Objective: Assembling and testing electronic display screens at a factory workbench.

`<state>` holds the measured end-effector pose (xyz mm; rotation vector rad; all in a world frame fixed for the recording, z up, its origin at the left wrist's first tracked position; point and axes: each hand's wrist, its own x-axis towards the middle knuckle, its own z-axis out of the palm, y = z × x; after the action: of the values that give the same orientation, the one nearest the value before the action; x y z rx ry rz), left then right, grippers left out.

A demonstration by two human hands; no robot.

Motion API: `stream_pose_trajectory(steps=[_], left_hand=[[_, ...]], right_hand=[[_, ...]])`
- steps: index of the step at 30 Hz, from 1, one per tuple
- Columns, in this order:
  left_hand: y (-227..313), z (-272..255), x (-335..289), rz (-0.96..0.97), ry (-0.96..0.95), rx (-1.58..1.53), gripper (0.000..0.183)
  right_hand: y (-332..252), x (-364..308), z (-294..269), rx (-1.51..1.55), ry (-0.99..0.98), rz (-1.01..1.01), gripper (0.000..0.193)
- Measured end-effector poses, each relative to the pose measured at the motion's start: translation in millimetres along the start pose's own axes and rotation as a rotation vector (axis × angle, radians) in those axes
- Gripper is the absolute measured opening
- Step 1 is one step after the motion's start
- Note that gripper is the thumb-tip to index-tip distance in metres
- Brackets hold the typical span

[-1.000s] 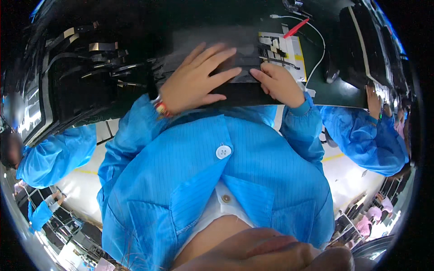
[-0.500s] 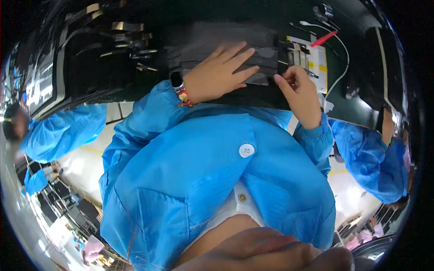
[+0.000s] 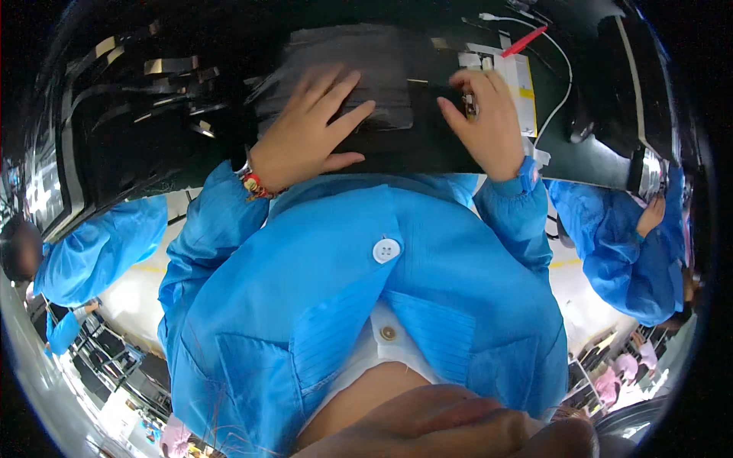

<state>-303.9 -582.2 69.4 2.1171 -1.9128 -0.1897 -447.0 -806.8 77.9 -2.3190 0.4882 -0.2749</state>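
My left hand point(image 3: 309, 133) lies with fingers spread on a flat, dark grey rectangular sheet or panel point(image 3: 374, 57), which rests on the dark table point(image 3: 382, 153). To the right, my right hand point(image 3: 492, 122) arches over small metallic parts point(image 3: 470, 104), thumb and fingers apart. Whether its fingertips touch those parts cannot be made out. Beneath and beside that hand is a white sheet with yellow marks point(image 3: 527, 107). A thin light strip point(image 3: 418, 80) sits just off the panel's right edge.
A red pen-like tool point(image 3: 524, 40) and a white cable point(image 3: 569, 69) are at the far right. Several metallic strips point(image 3: 172, 66) lie on the left. Other people in blue sleeves sit on both sides, a sleeve point(image 3: 99, 237) at left and another sleeve point(image 3: 618, 252) at right.
The grey panel has slid left under my left hand. My right hand has left the panel's right edge and moved away over the small metallic parts. The whole view has shifted slightly.
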Motion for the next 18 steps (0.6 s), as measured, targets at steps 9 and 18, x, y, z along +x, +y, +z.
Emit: stream_pose_trajectory(steps=[9,18], left_hand=[[23.2,-0.2,66.1,0.111,0.185,-0.045,0.036],[45.1,34.1,166.1,0.066,0.144,-0.048,0.018]], right_hand=[[41.9,18.8,-51.7,-0.038,-0.254,-0.107,0.024],[82.6,32.5,-67.2,0.443,-0.475,0.200,0.026]])
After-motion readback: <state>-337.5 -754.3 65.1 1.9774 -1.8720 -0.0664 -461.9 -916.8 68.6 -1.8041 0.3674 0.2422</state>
